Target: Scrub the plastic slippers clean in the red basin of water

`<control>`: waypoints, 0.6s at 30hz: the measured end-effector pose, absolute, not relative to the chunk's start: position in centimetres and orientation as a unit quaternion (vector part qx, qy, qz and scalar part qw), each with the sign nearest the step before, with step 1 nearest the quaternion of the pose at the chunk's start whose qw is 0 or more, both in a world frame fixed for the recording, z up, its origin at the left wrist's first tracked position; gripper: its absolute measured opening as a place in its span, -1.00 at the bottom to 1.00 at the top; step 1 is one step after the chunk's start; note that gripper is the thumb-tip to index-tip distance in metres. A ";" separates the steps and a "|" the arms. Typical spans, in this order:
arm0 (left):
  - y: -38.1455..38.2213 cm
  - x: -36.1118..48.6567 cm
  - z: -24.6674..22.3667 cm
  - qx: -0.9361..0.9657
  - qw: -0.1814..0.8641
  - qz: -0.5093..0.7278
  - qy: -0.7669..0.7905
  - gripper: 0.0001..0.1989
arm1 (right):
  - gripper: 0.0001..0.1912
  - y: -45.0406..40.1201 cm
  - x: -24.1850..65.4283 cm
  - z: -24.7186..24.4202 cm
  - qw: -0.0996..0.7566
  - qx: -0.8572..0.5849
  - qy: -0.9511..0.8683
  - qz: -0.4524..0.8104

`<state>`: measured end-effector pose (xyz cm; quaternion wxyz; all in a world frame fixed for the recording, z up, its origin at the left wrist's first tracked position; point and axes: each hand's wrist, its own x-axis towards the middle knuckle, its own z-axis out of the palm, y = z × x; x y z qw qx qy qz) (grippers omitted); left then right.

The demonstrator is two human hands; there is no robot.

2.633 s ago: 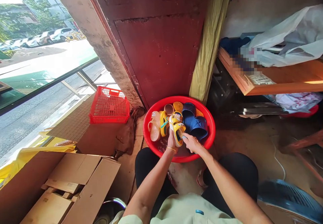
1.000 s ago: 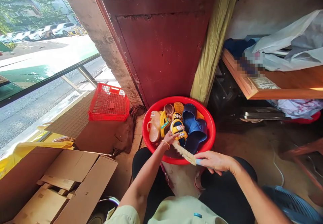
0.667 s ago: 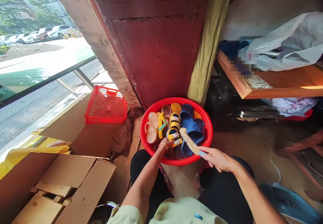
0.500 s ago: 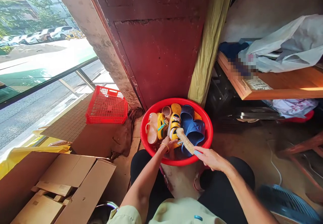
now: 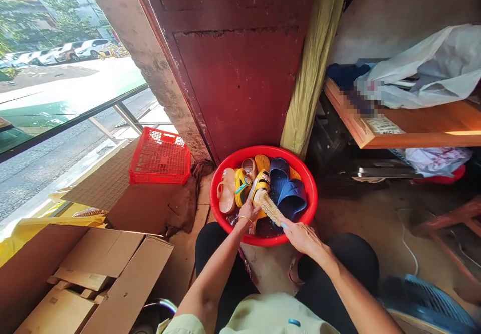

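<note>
A red basin (image 5: 311, 193) between my knees holds several sandals and some water. My left hand (image 5: 248, 211) grips a yellow and black sandal (image 5: 262, 179) near the basin's front. In my right hand (image 5: 300, 234) is a pale bristled brush (image 5: 269, 206), its bristles lying against that sandal. To the left in the basin are a beige sandal (image 5: 226, 193) and a yellow sandal with a teal strap (image 5: 242, 186). Blue slippers (image 5: 292, 196) lie on the right side, partly behind the brush.
A red plastic crate (image 5: 161, 156) stands on cardboard at the left, above an open cardboard box (image 5: 139, 279). A dark red door (image 5: 236, 93) rises behind the basin. At right are a wooden table (image 5: 424, 131) and a blue fan (image 5: 424, 301).
My right hand has moved left with the brush, which now reaches further across the sandal. My left hand has shifted slightly left and the sandal it holds has tilted.
</note>
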<state>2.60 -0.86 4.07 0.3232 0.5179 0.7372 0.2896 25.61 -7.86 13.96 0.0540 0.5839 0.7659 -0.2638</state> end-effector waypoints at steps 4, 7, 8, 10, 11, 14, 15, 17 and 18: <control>-0.6 3.0 3.7 0.519 0.343 0.267 0.736 -0.65 | -0.41 -8.3 25.9 12.7 0.060 0.584 0.766 -0.263; -0.6 3.1 3.7 0.531 0.333 0.273 0.730 -0.68 | -0.41 -8.2 26.5 11.3 0.036 0.598 0.754 -0.269; -0.8 3.2 3.7 0.536 0.328 0.282 0.725 -0.69 | -0.41 -8.2 26.7 10.9 0.016 0.601 0.750 -0.276; -1.0 3.4 4.0 0.546 0.315 0.318 0.708 -0.69 | -0.41 -8.2 27.0 10.0 -0.043 0.605 0.740 -0.290; -1.2 3.6 4.2 0.550 0.305 0.343 0.698 -0.68 | -0.40 -8.2 27.2 9.6 -0.076 0.605 0.736 -0.294; -1.2 3.6 5.4 0.549 0.268 0.414 0.675 -0.66 | -0.39 -8.3 27.4 8.7 -0.131 0.611 0.722 -0.298; -1.0 3.4 6.0 0.545 0.259 0.431 0.671 -0.66 | -0.40 -8.3 27.4 8.6 -0.129 0.616 0.717 -0.300; -0.6 2.7 7.3 0.529 0.254 0.464 0.663 -0.67 | -0.42 -8.3 27.5 8.6 -0.115 0.625 0.708 -0.309; -0.3 2.2 8.0 0.518 0.257 0.480 0.660 -0.67 | -0.43 -8.3 27.5 8.6 -0.110 0.626 0.705 -0.315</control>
